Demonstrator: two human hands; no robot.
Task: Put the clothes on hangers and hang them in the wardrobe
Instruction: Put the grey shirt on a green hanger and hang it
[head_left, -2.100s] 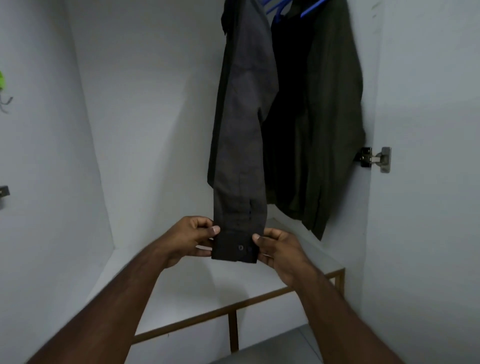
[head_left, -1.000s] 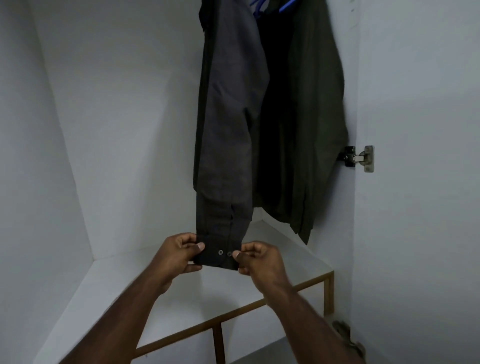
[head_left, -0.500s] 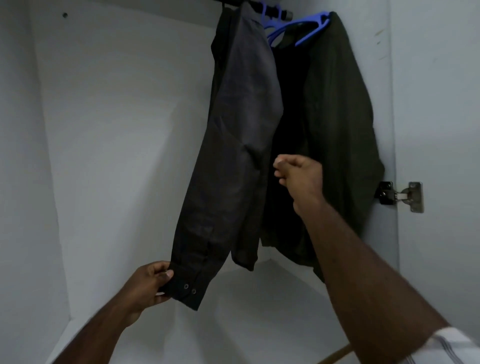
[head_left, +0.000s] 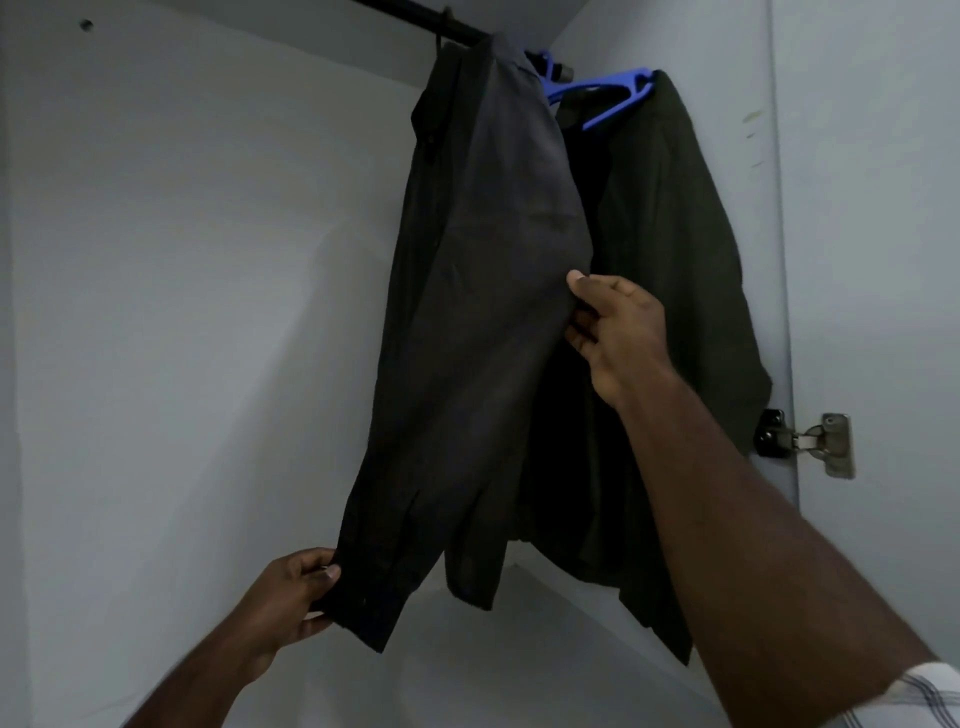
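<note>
Grey shirt (head_left: 483, 291) hangs on rod (head_left: 415, 15), sleeve long axis running down-left. Left hand (head_left: 291, 597) pinches cuff at bottom; right hand (head_left: 618, 332), nearer shirt body, grips sleeve edge mid-length. Green shirt (head_left: 670, 322) just right, on blue hanger (head_left: 613, 96)

bare forearms; white plaid sleeve (head_left: 924, 696) on the right arm.

Home wardrobe interior, rail (head_left: 415, 13), hung shirts (head_left: 483, 291), door hinge (head_left: 810, 441)
</note>
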